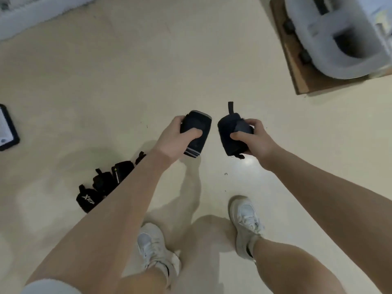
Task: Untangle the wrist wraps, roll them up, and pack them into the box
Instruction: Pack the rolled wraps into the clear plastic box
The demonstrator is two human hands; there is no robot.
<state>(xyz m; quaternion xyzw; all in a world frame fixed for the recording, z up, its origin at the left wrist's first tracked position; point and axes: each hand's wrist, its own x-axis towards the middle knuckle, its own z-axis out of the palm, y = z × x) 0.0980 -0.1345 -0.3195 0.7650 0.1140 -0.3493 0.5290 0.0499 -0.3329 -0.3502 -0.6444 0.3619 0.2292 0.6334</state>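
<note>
My left hand grips a rolled dark wrist wrap with grey stripes, held above the floor. Just to its right, my right hand grips a second rolled dark wrap whose thumb loop sticks up. The two rolls are a small gap apart. Several more black wraps lie in a row on the floor, partly hidden behind my left forearm; one shows white lettering. I see no packing box for certain.
I stand on a pale glossy floor in white trainers. A black-framed flat item lies at the left edge. At top right a grey moulded shape sits on a brown board.
</note>
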